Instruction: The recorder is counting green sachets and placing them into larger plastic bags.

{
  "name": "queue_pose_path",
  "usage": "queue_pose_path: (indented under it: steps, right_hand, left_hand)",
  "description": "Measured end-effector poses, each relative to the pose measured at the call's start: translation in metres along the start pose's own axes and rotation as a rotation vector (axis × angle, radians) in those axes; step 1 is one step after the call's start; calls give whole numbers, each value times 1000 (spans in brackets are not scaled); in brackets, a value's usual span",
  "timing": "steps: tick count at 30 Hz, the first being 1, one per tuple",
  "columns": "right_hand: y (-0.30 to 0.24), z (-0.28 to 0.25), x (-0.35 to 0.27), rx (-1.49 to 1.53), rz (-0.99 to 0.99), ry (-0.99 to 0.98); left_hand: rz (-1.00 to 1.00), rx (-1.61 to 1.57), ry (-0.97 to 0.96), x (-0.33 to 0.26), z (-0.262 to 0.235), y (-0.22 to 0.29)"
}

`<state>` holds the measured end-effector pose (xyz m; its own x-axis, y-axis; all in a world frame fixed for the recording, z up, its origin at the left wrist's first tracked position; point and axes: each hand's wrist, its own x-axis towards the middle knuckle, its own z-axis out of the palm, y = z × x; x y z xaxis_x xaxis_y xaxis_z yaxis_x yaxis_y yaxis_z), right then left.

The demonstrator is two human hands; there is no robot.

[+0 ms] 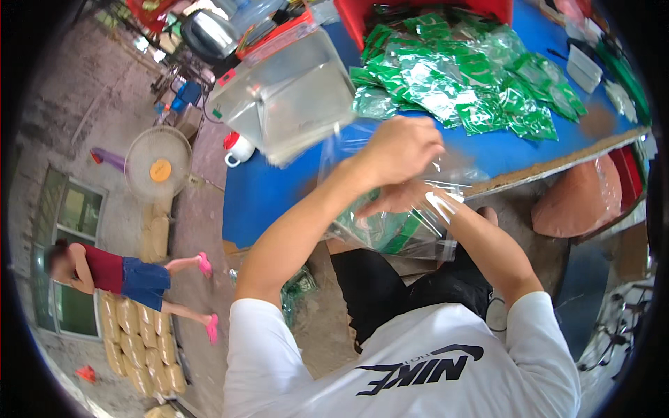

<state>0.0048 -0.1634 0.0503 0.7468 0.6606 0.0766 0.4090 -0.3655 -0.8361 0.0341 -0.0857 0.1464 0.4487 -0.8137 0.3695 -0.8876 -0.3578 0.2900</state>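
A large clear plastic bag [380, 240], with green-printed film packets showing through it, hangs over the near edge of the table in front of my body. My left hand [406, 148] is closed above it, apparently gripping the bag's upper part; the fingertips are turned away from view. Just below, my right hand [395, 198] has its thumb stretched to the left, and its other fingers are mostly hidden. Clear film lies around or over my right wrist; I cannot tell whether that hand is inside the bag. Beyond my hands, a heap of green and clear packets [453, 76] spills from a red bin [352, 24].
On the blue tabletop [254, 198] sit a stack of clear plastic sheets or bags [306, 97] and a white-and-red mug [238, 150]. A pink plastic-covered bundle [582, 198] stands right. Left are a fan [159, 167], stacked sacks [139, 345] and another person [111, 272].
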Motion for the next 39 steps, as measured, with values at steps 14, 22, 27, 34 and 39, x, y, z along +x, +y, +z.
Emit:
queue_pose_path:
  steps: [14, 22, 27, 34, 39]
  right_hand:
    - [-2, -1, 22, 585, 126, 33]
    - [-14, -12, -9, 1077, 512, -47]
    - [-18, 4, -3, 1155, 598, -51]
    - [17, 7, 12, 1116, 654, 12]
    - [14, 26, -7, 1721, 467, 221]
  left_hand:
    - [111, 146, 6, -9, 76, 63]
    - [-772, -875, 1479, -194, 36, -15]
    - [-863, -1779, 1092, -198, 82, -6]
    - [-1024, -1911, 1055, -205, 86, -12]
    - [-1133, -1806, 1261, -198, 79, -22]
